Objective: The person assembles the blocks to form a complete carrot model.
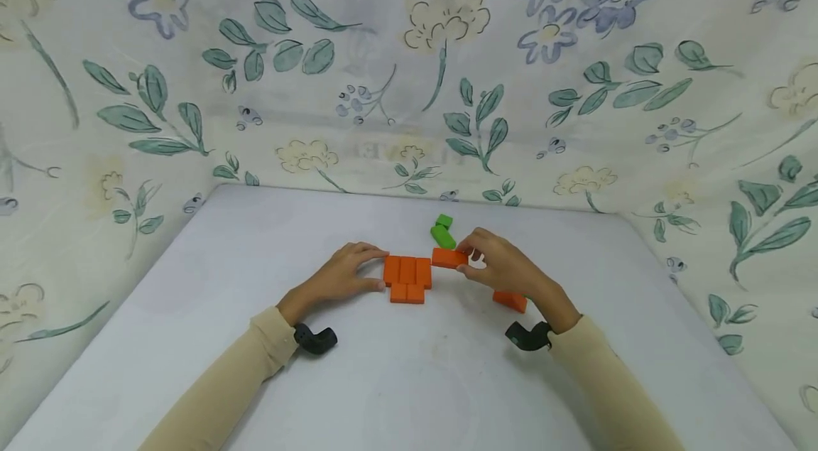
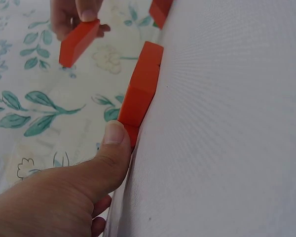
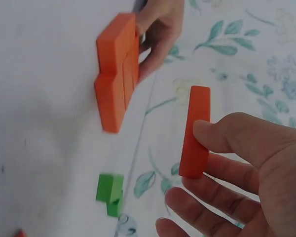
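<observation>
Several orange blocks (image 1: 407,270) lie side by side on the white table, three in a far row and two smaller-looking ones in front. At the left end of this group, my left hand (image 1: 341,273) holds the leftmost block between thumb and index finger; its thumb (image 2: 114,136) touches the block's near end in the left wrist view. My right hand (image 1: 505,263) pinches a single orange block (image 3: 195,133) between thumb and fingers, raised off the table. That block is just right of the group, apart from it.
Two green blocks (image 1: 442,236) lie beyond the group, behind the held block. Another orange piece (image 1: 510,301) lies under the right wrist, partly hidden, with a bit of green beside it. A flowered cloth (image 1: 383,82) hangs behind the white table (image 1: 383,380).
</observation>
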A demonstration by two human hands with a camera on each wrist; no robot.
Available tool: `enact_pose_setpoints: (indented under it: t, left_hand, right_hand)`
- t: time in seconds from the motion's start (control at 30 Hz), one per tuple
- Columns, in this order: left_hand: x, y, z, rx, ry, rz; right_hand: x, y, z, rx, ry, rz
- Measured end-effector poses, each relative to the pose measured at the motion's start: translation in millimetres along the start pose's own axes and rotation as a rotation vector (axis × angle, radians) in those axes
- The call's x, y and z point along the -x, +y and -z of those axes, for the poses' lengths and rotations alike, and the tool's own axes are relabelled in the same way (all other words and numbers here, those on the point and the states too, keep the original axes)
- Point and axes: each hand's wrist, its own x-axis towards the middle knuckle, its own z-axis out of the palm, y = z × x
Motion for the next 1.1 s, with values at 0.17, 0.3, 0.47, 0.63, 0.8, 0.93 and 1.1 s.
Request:
enact_pose_setpoints:
  t: [0.17,0.3,0.47,0.63,0.8,0.93,1.1]
  left_hand:
    - [-2.5,1.1,-2.0,-0.002,0.002,-0.009]
    - [-0.9,2.3,-1.2,-0.009,0.0,-0.004]
    - [1.4,1.9,4.9,-0.011,0.009,-0.005]
    - [-1.9,-1.0,4.1,0.004,0.0,-0.009]
    - [-4.0,-3.4,2.0,-0.008,-0.003,-0.016]
    - [-2.5,-3.5,2.3,-0.011,0.0,-0.014]
    - [-0.6,-2.2,2.4,-0.014,-0.001,-0.017]
  right_hand:
    - [3.8,-16.1,-11.3,0.015,-0.011,0.024]
    - [4.8,-27.6,-23.8,0.021,-0.032,0.067]
    - [0.5,-40.1,-40.0,0.056,-0.042,0.102]
    - [1.5,-44.2,-51.9,0.079,-0.059,0.093]
    - [3.1,-44.8,-60.5,0.095,-0.056,0.101]
    - [2.7,-45.3,-64.5,0.091,-0.045,0.099]
    - [2.7,-44.1,-68.8,0.086,-0.044,0.094]
